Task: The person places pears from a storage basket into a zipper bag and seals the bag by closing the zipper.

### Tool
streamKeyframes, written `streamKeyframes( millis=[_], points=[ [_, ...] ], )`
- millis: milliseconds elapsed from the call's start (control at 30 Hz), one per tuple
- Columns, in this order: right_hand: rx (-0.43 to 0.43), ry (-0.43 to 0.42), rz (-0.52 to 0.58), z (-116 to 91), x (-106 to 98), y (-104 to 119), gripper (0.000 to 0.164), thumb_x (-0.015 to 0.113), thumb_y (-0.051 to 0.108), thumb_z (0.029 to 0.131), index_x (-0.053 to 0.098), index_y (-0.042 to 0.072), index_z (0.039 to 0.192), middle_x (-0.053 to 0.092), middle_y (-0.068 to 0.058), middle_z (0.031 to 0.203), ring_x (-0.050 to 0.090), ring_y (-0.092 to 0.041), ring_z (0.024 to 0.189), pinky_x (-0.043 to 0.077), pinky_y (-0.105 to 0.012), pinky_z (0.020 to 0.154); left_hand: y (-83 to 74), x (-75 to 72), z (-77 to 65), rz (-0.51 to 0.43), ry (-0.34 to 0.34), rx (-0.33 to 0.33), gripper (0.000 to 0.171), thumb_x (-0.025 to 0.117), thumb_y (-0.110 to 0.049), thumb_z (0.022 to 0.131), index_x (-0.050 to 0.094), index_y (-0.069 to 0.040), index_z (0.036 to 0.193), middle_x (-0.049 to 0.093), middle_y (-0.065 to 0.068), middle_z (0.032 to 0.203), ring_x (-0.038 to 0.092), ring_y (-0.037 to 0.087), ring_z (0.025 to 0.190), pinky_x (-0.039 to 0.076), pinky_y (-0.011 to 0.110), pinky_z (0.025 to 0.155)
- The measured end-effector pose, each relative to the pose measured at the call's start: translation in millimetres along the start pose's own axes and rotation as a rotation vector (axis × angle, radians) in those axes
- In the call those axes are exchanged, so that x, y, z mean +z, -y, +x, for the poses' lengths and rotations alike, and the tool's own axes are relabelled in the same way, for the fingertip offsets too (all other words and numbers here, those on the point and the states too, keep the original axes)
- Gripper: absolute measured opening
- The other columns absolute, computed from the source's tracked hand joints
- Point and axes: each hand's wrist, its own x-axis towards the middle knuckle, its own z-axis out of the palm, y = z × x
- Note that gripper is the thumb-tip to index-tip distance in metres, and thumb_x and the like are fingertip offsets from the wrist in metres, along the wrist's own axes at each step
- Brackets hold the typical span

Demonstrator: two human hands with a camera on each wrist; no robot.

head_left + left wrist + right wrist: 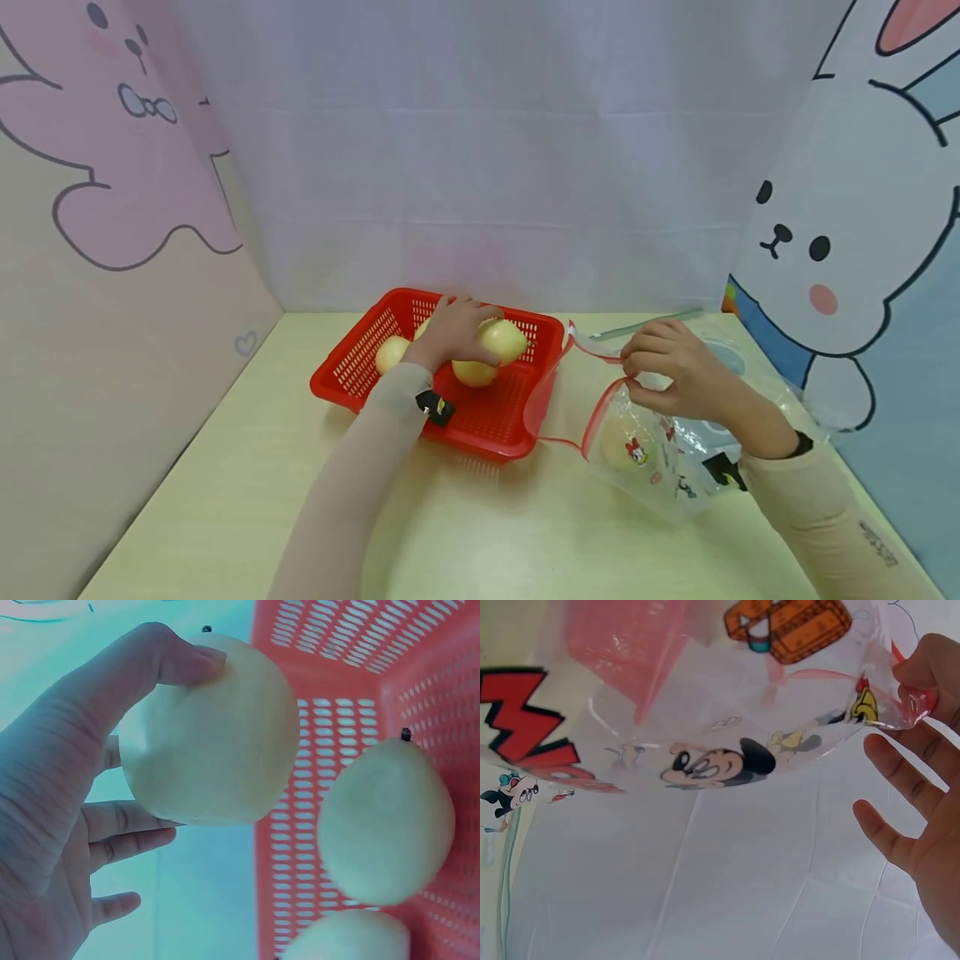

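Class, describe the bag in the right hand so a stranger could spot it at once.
On the pale table, find the red basket. Right of it, the right hand pinches a clear, cartoon-printed bag with a pale fruit showing inside. Its red-edged mouth sets it apart from the green-edged plastic behind.

A creased pale backdrop is hanging behind a yellowish worktop, with large cartoon animals decorating both sides.

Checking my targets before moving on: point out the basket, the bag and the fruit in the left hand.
Basket (491,415), head view, on its bare floor.
Bag (670,485), head view, on its clear lower wall.
Fruit (214,746), left wrist view, on the middle of its side.
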Motion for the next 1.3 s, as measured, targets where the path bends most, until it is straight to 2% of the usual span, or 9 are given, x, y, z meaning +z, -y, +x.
streamKeyframes(
  millis=[200, 333, 467, 633, 800, 933, 1100, 1200, 1300],
  points=[
    [0.015, 0.012, -0.012, 0, -1, -1, 0.039, 0.047, 0.039, 0.102, 0.063, 0.015, 0.075, 0.065, 0.000, 0.084, 0.057, -0.022, 0.083, 0.040, -0.040, 0.084, -11.2, -13.7, -13.7, -0.013, -0.097, 0.040, 0.067, 0.075, -0.051, 0.070, 0.064, -0.024, 0.131, 0.063, 0.002, 0.124, 0.048, 0.022, 0.116, 0.028, 0.050, 0.107],
    [0.015, 0.015, -0.016, 0, -1, -1, 0.039, 0.047, 0.038, 0.102, 0.063, 0.015, 0.074, 0.065, 0.000, 0.084, 0.057, -0.022, 0.083, 0.040, -0.041, 0.083, -19.4, -16.8, -29.4, -0.036, -0.178, 0.066, 0.065, 0.075, -0.047, 0.070, 0.065, -0.023, 0.129, 0.064, 0.004, 0.118, 0.049, 0.023, 0.114, 0.031, 0.052, 0.106],
    [0.020, 0.018, -0.013, -1, -1, -1, 0.039, 0.047, 0.037, 0.101, 0.063, 0.014, 0.075, 0.065, 0.000, 0.084, 0.057, -0.023, 0.084, 0.039, -0.039, 0.086, -29.6, -18.1, -45.6, -0.100, -0.265, 0.105, 0.064, 0.080, -0.044, 0.069, 0.066, -0.021, 0.127, 0.064, 0.005, 0.115, 0.051, 0.024, 0.114, 0.032, 0.054, 0.106],
    [0.019, 0.010, -0.010, 0, -1, -1, 0.039, 0.047, 0.038, 0.102, 0.064, 0.015, 0.075, 0.065, 0.000, 0.084, 0.057, -0.023, 0.084, 0.039, -0.040, 0.085, -49.1, -18.4, -58.4, -0.143, -0.398, 0.231, 0.062, 0.083, -0.044, 0.066, 0.069, -0.020, 0.122, 0.065, 0.003, 0.108, 0.053, 0.022, 0.110, 0.033, 0.054, 0.106],
    [0.022, 0.009, -0.021, 1, -1, 0, 0.041, 0.045, 0.041, 0.102, 0.063, 0.016, 0.076, 0.064, 0.000, 0.084, 0.057, -0.023, 0.083, 0.040, -0.040, 0.084, -70.8, -14.6, -58.3, -0.052, -0.473, 0.360, 0.062, 0.082, -0.051, 0.068, 0.069, -0.021, 0.120, 0.064, 0.000, 0.106, 0.053, 0.020, 0.108, 0.036, 0.049, 0.103],
    [0.027, 0.017, -0.020, 2, -2, 0, 0.041, 0.045, 0.042, 0.102, 0.064, 0.015, 0.077, 0.065, -0.001, 0.085, 0.057, -0.023, 0.084, 0.039, -0.038, 0.086, -84.6, -8.8, -53.2, 0.048, -0.454, 0.422, 0.062, 0.082, -0.053, 0.070, 0.068, -0.023, 0.122, 0.063, 0.000, 0.110, 0.053, 0.019, 0.110, 0.036, 0.048, 0.104],
    [0.036, 0.024, -0.010, 2, -1, 1, 0.041, 0.045, 0.042, 0.102, 0.064, 0.015, 0.077, 0.065, -0.001, 0.086, 0.057, -0.023, 0.084, 0.037, -0.036, 0.089, -96.8, 0.3, -45.4, 0.061, -0.342, 0.461, 0.059, 0.080, -0.050, 0.075, 0.066, -0.026, 0.127, 0.065, -0.003, 0.115, 0.051, 0.018, 0.113, 0.033, 0.045, 0.106],
    [0.043, 0.026, -0.011, 1, -1, 1, 0.041, 0.045, 0.042, 0.102, 0.064, 0.015, 0.077, 0.066, -0.001, 0.085, 0.057, -0.023, 0.084, 0.038, -0.037, 0.089, -101.3, 4.3, -40.2, 0.058, -0.271, 0.459, 0.060, 0.078, -0.053, 0.077, 0.065, -0.028, 0.130, 0.065, -0.006, 0.115, 0.049, 0.018, 0.113, 0.032, 0.043, 0.105],
    [0.036, 0.022, -0.010, 0, -2, 1, 0.040, 0.046, 0.040, 0.101, 0.064, 0.015, 0.076, 0.066, 0.000, 0.085, 0.057, -0.022, 0.084, 0.039, -0.039, 0.088, -105.6, 5.5, -35.0, 0.056, -0.199, 0.426, 0.064, 0.079, -0.055, 0.075, 0.063, -0.031, 0.132, 0.063, -0.008, 0.115, 0.046, 0.017, 0.114, 0.031, 0.043, 0.104]
  ],
)
